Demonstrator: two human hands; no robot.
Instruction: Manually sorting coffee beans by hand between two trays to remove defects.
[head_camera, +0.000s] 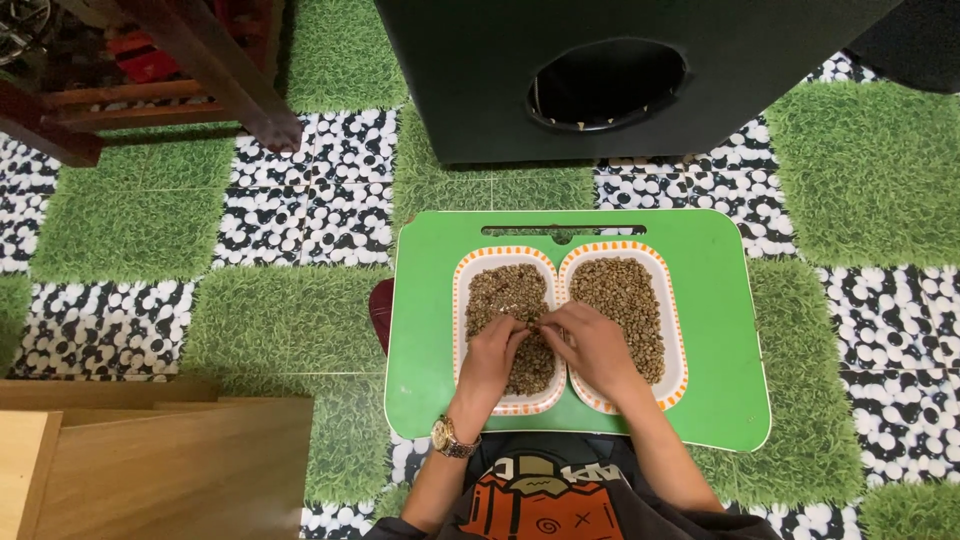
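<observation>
A green lap table stands over my legs. Two white oblong dishes with orange-patterned rims lie on it side by side, both filled with small greenish-brown beans. My left hand, with a wristwatch, rests in the left dish, fingers bent into the beans. From over the right dish, my right hand reaches across the shared rim, its fingertips pinched beside the left hand's. Whether either hand holds a bean is too small to tell. The right dish's beans lie mostly uncovered.
A large black box with an oval opening stands just beyond the table. Wooden furniture legs are at the upper left, a light wooden board at the lower left. The floor has grass-print and pebble-print squares.
</observation>
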